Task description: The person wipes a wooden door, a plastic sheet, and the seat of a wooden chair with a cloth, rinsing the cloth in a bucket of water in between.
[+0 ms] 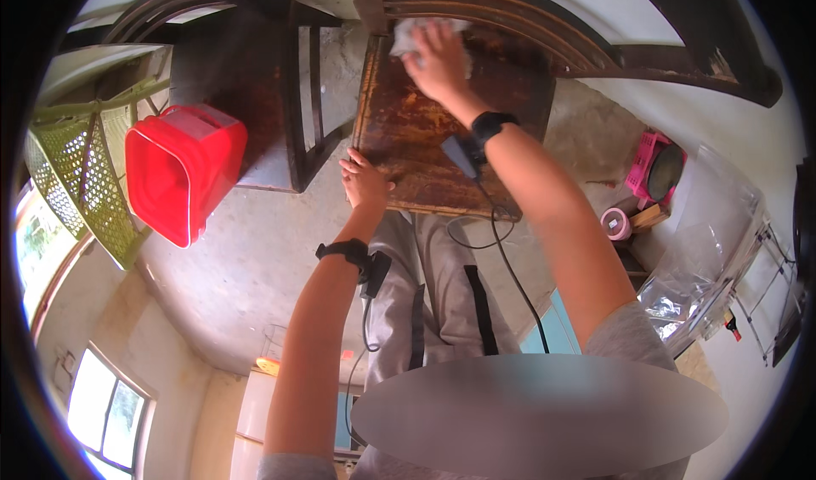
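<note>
My right hand (437, 59) presses a whitish cloth (405, 37) onto the far left part of a worn dark wooden chair seat (433, 123), close to the curved slats of its backrest (510, 12). The cloth is partly hidden under the palm and fingers. At the seat's near left corner rests my left hand (364, 179), its fingers apart over the edge and no object seen in it. Both wrists wear black straps with small devices and cables; the device by the right wrist hangs over the seat.
Left stands another dark wooden chair (255, 98), with a red plastic bucket (220, 142) at its seat. A green perforated plastic chair (95, 161) is farther left. On the right are a pink basket (641, 161), a roll of pink tape (615, 224) and clear plastic sheeting (688, 263). A cable loops near my knees.
</note>
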A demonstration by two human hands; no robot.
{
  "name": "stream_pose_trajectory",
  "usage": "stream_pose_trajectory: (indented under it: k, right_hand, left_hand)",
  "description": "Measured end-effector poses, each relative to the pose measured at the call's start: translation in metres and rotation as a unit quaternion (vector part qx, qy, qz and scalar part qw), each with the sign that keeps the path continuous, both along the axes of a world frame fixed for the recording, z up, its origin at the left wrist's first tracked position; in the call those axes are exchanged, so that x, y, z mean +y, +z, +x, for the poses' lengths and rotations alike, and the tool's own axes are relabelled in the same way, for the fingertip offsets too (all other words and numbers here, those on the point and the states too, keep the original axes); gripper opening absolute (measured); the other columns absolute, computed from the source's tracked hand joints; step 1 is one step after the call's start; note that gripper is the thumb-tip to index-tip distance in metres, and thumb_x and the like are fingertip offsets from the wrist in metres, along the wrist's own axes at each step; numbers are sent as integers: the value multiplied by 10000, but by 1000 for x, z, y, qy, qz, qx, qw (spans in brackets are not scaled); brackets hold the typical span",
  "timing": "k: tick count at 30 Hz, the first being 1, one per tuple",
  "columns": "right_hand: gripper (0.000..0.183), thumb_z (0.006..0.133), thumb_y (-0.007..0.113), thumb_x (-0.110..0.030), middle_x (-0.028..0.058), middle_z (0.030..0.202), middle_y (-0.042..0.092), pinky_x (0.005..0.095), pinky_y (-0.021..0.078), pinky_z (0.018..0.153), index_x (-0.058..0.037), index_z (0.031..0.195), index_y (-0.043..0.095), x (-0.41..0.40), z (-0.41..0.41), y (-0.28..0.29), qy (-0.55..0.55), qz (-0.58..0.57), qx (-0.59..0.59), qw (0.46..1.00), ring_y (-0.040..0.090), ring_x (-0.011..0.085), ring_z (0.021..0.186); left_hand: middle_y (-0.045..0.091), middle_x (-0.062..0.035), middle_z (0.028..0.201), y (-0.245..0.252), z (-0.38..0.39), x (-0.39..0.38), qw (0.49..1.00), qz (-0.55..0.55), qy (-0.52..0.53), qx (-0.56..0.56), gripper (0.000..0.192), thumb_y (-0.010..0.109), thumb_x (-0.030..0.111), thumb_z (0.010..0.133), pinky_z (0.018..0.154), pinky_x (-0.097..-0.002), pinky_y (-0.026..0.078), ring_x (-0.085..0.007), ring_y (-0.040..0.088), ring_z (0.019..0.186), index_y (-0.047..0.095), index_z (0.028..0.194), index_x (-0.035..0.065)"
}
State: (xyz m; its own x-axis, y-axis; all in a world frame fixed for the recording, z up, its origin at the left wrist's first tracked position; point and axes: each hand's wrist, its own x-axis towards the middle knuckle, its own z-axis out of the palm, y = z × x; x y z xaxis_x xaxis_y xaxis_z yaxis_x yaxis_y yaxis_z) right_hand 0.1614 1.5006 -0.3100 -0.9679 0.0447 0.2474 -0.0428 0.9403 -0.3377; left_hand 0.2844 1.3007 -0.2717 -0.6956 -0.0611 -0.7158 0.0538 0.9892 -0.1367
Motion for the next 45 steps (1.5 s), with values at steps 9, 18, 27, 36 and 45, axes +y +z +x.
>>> stream_pose_trajectory:
  k: [9,18,27,36,45]
  right_hand:
    - [461,859,537,-215,130,1374,401,434,267,1085,-93,1296,456,77,71,11,102,75,-81,989,356,291,1285]
    - [522,929,423,-327,233,1437,255,540,168,1078,-21,1348,369,24,184,14,-109,30,-151,982,173,423,1351]
    - [501,881,502,-338,140,1439,308,502,200,1101,-121,1326,423,-41,193,30,125,39,-180,975,274,313,1338]
    - [550,894,452,-402,220,1415,315,564,187,1055,-71,1332,411,-11,120,1,-180,45,-96,978,224,443,1322]
    - [483,895,505,-274,113,1433,326,471,149,1120,-126,1345,414,-155,182,29,41,-64,-194,978,202,309,1368]
  left_hand:
    - [309,-349,1358,-2,-8,-1,1000,23,-20,2,1196,768,489,634,973,-318,418,-331,454,1216,62,1393,-107]
    - [309,-355,1352,-1,-6,-9,996,65,-54,25,1185,721,515,679,885,-328,483,-354,513,1145,10,1388,-114]
    - [517,-235,1241,2,-26,-70,956,293,27,-6,721,587,225,793,909,-390,449,-356,535,1110,261,1410,44]
    - [557,-206,1207,1,-14,-89,928,349,82,105,482,551,181,826,899,-376,450,-315,559,1098,488,1282,42]
    - [514,-188,1241,30,-15,-66,914,377,87,119,451,522,143,823,915,-406,435,-347,519,1116,483,1264,56]
